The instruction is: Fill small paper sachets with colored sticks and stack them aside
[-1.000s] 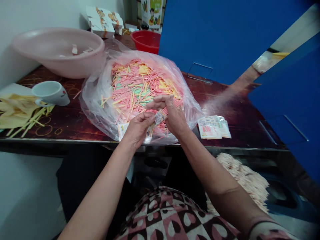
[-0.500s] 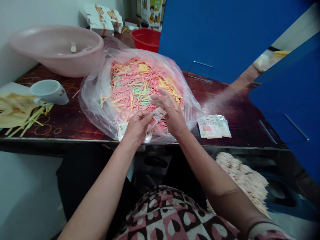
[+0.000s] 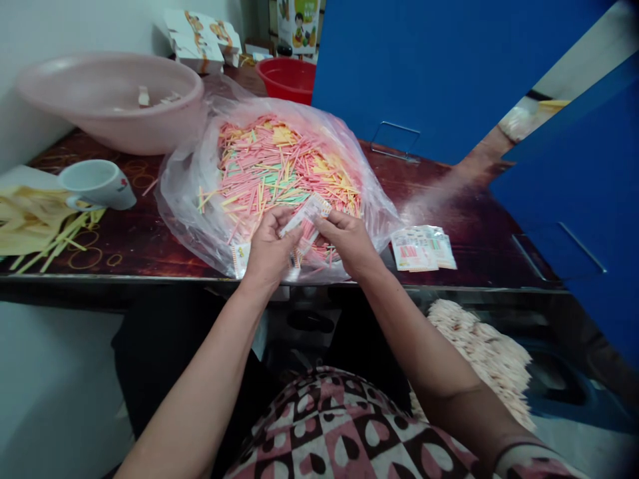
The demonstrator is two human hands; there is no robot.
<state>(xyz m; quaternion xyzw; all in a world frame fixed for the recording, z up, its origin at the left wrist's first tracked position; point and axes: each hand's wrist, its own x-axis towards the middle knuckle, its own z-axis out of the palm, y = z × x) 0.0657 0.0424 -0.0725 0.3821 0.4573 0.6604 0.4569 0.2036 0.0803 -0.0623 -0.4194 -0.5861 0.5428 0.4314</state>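
Between my two hands is a small printed clear packet, tilted, with pink sticks showing through it. My left hand is closed on its left end, and my right hand pinches its right side. Just beyond and below them lies a big clear plastic bag, spread wide and full of short thin sticks in pink, yellow and green. Another packet sits beside my left hand at the table edge, partly covered by it. To the right lies a small pile of filled packets.
A large pink basin and a white mug stand on the left, near yellow strips and rubber bands. A red basin is behind the bag. Blue panels with wire handles rise at right. Many packets are heaped below the table.
My right hand, spread open before, has come down and closed on the packet. The packet has shifted slightly and now shows more of its face between both hands.
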